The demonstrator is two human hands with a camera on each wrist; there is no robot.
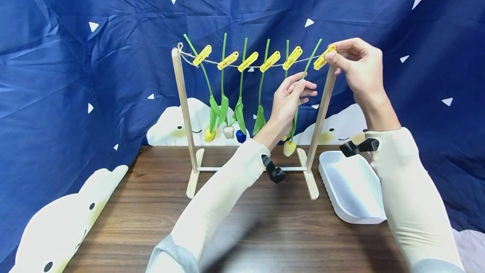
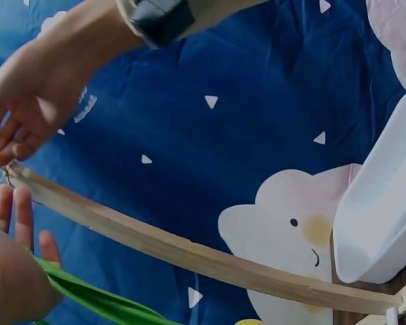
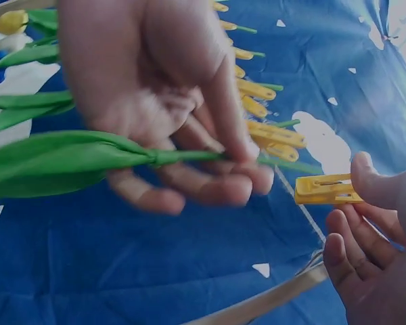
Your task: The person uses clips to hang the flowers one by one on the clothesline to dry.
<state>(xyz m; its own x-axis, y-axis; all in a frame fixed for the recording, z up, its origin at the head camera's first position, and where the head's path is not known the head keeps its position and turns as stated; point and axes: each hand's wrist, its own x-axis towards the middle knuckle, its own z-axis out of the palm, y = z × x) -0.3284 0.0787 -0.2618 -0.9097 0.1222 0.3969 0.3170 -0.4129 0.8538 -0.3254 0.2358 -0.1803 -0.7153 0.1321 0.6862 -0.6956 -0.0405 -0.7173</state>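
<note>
A pale yellow artificial tulip [image 1: 289, 148] hangs head down, its green stem [image 3: 189, 156] pinched between thumb and finger of my left hand [image 1: 289, 96]. The stem's upper end rises past the string [image 1: 254, 67]. My right hand [image 1: 361, 64] pinches a yellow clothespin [image 3: 325, 189] near the top of the right post, just right of that stem. In the right wrist view the clothespin's front end is apart from the stem. Several other tulips, among them a blue one [image 1: 241, 136] and a white one [image 1: 228, 132], hang along the string from yellow clothespins [image 1: 248, 62].
A wooden frame [image 1: 322, 117] with two posts carries the string and stands on the brown table [image 1: 159, 222]. To its right lies a white plastic tray [image 1: 329, 180]. Behind is a dark blue curtain [image 1: 125, 75] with white triangles and clouds.
</note>
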